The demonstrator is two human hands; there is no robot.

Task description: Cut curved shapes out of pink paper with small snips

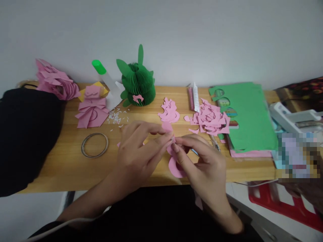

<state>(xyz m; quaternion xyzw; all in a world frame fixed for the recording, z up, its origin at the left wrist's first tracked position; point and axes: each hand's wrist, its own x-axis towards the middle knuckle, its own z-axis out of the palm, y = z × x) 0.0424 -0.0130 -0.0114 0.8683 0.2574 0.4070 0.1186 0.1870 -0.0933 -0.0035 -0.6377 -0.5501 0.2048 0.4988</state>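
Observation:
Between my two hands is a pink paper cutout (176,167) with rounded lobes, held over the front of the wooden table. My left hand (141,148) pinches its upper part from the left. From the right, the thumb and fingers of my right hand (202,158) close on the same piece near its middle. Part of the cutout is hidden behind the fingers. A bit of something blue shows under my right hand, too covered to name. Just beyond the hands lies a small stack of pink cutouts (169,111), with a heap of pink paper scraps (211,117) to its right.
A green honeycomb-paper figure (138,85) stands at the back, left of centre. Farther left are a green-capped glue stick (99,67), folded pink papers (92,112), white snippets (115,116) and a tape roll (82,150). Green sheets (252,117) lie right; a black object (30,134) blocks the left.

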